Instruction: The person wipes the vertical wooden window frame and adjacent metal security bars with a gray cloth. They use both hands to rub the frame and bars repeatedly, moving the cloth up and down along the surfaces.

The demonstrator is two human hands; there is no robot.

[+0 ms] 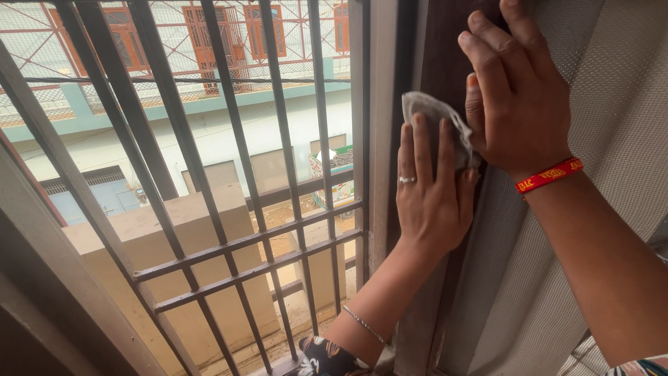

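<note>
You face a barred window grille (pixel 209 174) that fills the left half of the view, its dark metal bars running upright with two crossbars low down. Beyond it, far off, stands a pale building with a teal band and red-framed windows (pixel 229 35), and below it a tan concrete ledge (pixel 188 237). To the right of the grille runs the pale window frame (pixel 379 125), then a dark brown upright strip (pixel 438 63), and on the far right a grey mesh screen panel (pixel 612 104) whose top and right edges are cut off by the picture.

Your right hand (pixel 518 97) lies flat against the dark strip and the screen's edge, fingers spread and extended, gripping nothing; its fingertips run out of view at the top. A red band (pixel 550 175) circles that wrist.

Your left hand (pixel 431 188) presses flat with fingers straight up, holding a small grey cloth (pixel 435 118) against the dark strip. The cloth sits between the two hands, bunched; its lower part is hidden behind your left fingers and its right edge tucks under your right thumb. A ring (pixel 407 179) shows on one left finger and a thin bracelet (pixel 363 324) on that wrist.

No containers are visible anywhere. The bottom of the frame is hard to make out.
</note>
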